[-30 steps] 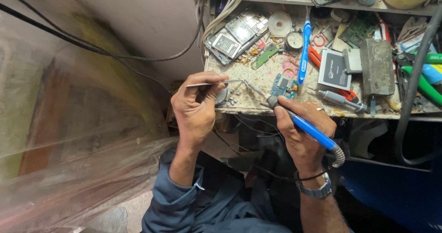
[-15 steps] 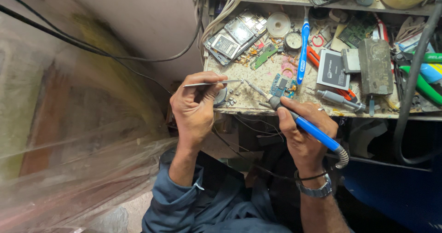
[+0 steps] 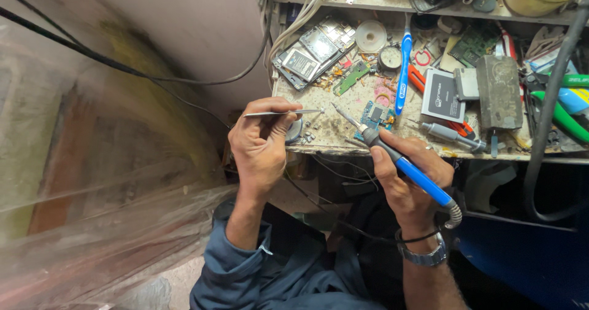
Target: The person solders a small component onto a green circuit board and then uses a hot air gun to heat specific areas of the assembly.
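Note:
My left hand (image 3: 261,143) pinches thin metal tweezers (image 3: 288,112) that point right, over the front edge of a cluttered workbench (image 3: 343,132). My right hand (image 3: 408,178) grips a blue-handled soldering iron (image 3: 405,166); its metal tip (image 3: 340,112) points up-left and ends close to the tweezer tip. A small blue circuit board (image 3: 377,114) lies on the bench just right of the iron's tip. A small round object sits half hidden behind my left thumb. A metal watch is on my right wrist.
The bench holds phone parts (image 3: 313,46), a green circuit strip (image 3: 351,78), a blue toothbrush (image 3: 403,71), a solder spool (image 3: 371,36), a dark block (image 3: 498,92), a screwdriver (image 3: 451,135) and green-handled pliers (image 3: 561,110). Black cables (image 3: 123,68) cross the wall at left; clear plastic sheeting (image 3: 92,224) hangs lower left.
Both hands hold nearly the same pose. The tweezers and iron tip have shifted only slightly.

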